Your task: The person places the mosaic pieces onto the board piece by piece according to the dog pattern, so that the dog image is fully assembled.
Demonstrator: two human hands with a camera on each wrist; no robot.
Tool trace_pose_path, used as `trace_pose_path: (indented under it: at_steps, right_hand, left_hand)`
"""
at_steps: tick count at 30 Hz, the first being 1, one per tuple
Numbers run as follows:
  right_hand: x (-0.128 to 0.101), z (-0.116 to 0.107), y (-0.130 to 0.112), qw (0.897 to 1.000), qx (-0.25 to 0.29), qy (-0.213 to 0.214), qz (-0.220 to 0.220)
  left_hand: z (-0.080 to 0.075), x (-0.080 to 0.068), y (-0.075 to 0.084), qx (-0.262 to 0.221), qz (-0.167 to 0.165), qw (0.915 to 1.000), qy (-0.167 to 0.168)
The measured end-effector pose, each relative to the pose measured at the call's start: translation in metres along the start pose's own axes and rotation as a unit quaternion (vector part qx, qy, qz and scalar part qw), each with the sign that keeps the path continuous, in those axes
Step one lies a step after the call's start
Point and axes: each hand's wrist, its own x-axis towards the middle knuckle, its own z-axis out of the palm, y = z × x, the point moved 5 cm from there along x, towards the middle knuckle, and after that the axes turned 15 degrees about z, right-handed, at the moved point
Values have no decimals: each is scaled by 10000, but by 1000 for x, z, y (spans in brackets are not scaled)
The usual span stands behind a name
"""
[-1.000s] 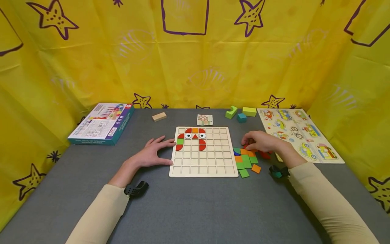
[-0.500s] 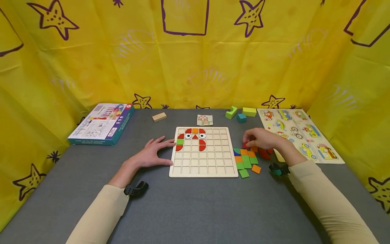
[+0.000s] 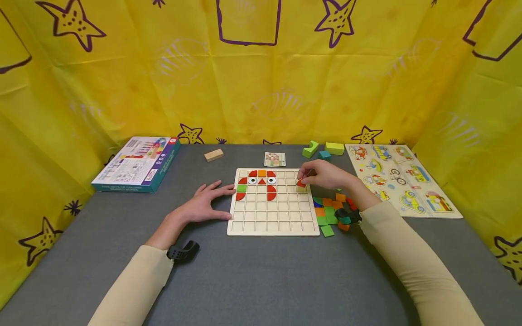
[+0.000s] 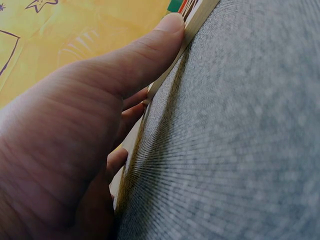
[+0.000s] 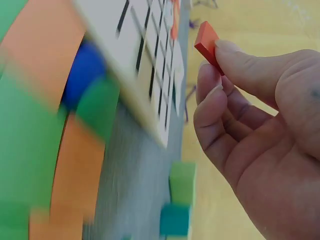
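Tiles lie loose by the wooden board; the left hand, fingers spread, rests against its left edge. Farther up, the right hand has moved from the tiles to the board's right columns — pinching a red piece, now at the grid but seemingly not yet set down.

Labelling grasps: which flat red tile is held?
The red tile pinched by the right hand; others lie on the pale gridded wooden board or grey table.

The pinched tile is plain red, the gridded board pale cream, the tabletop grey, the curtain yellow with purple-outlined, spotted starfish, both sleeves beige.
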Motion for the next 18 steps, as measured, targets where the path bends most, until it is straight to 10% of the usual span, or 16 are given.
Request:
trace_pose_path:
  at_steps: [18]
  right_hand:
    - [58, 49, -65, 9989, 58, -293, -366]
  left_hand:
    - [-1, 0, 0, -34, -50, 9999, -84]
